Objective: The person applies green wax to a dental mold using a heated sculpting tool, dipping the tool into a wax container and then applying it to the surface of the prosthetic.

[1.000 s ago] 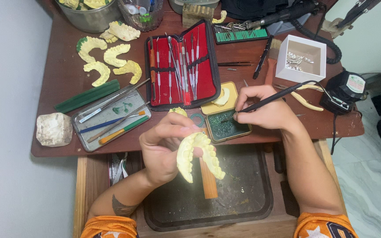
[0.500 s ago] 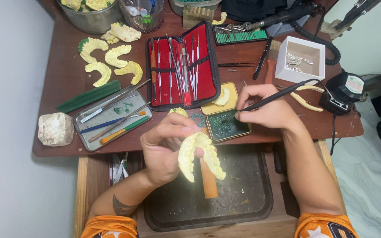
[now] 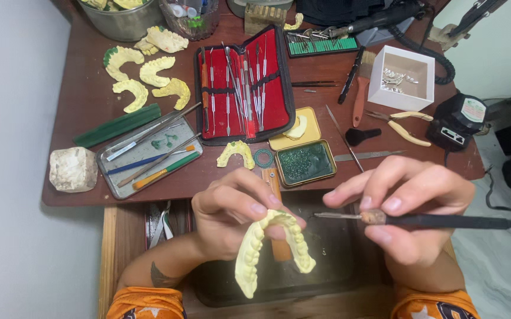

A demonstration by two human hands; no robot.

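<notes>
Left hand (image 3: 232,215) has the yellow tooth cast (image 3: 267,251) pinched at the top of its arch, grip closed on it, the open end hanging toward the body over the dark tray (image 3: 338,260) in the pulled-out drawer. Right hand (image 3: 412,210) grips the slim black-handled tool (image 3: 421,220) like a pen, fingers tight around the collar, the thin metal tip lying level and pointing at the cast's right side, close to it but, as far as I can see, not touching. The cast looks clean, with no green on its teeth, so I'd judge the work on this one hardly begun. Up on the table (image 3: 90,106) the open tin of green wax (image 3: 305,163) sits just beyond the hands, a small cast (image 3: 236,153) and a green ring (image 3: 263,158) beside it. Four more casts (image 3: 146,80) wait at the far left, near the red tool case (image 3: 243,85). A metal tray of picks (image 3: 149,155) lies to the left.
</notes>
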